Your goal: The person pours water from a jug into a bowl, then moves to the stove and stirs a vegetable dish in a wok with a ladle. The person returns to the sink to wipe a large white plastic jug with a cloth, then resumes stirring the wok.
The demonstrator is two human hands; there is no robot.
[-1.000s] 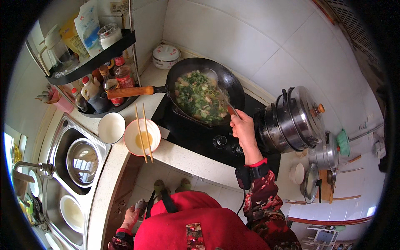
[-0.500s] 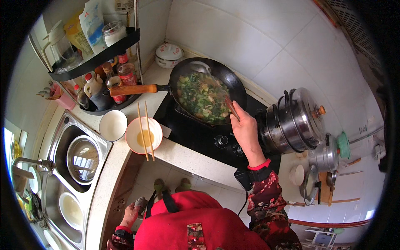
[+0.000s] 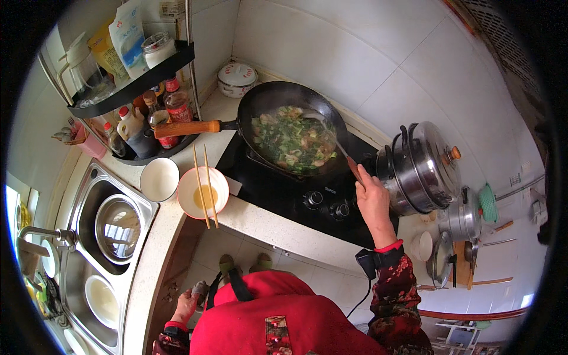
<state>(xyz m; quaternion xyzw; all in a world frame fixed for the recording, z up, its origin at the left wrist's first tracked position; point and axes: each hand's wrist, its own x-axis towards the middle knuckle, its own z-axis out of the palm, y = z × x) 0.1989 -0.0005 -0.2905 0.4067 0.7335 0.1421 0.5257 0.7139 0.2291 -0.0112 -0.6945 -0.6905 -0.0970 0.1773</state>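
My right hand (image 3: 374,198) is closed around the wooden handle of a metal wok spatula (image 3: 336,144). Its head reaches into chopped leafy greens (image 3: 294,139) with pale pieces among them. They cook in a black wok (image 3: 281,94) on the stove, whose wooden handle (image 3: 192,128) points left. Low at my side, my left hand (image 3: 185,306) has its fingers curled at a small greyish thing (image 3: 200,290) that I cannot make out.
A bowl (image 3: 220,208) with yellowish liquid and chopsticks (image 3: 207,188) across it stands beside a white bowl (image 3: 160,179). Stacked steel pots (image 3: 408,171) are right of the wok. The sink (image 3: 89,219) and a seasoning rack (image 3: 139,80) lie left.
My right hand has moved right and nearer to me, drawing the spatula head from the wok's far side into the greens. My left hand stays low at my side.
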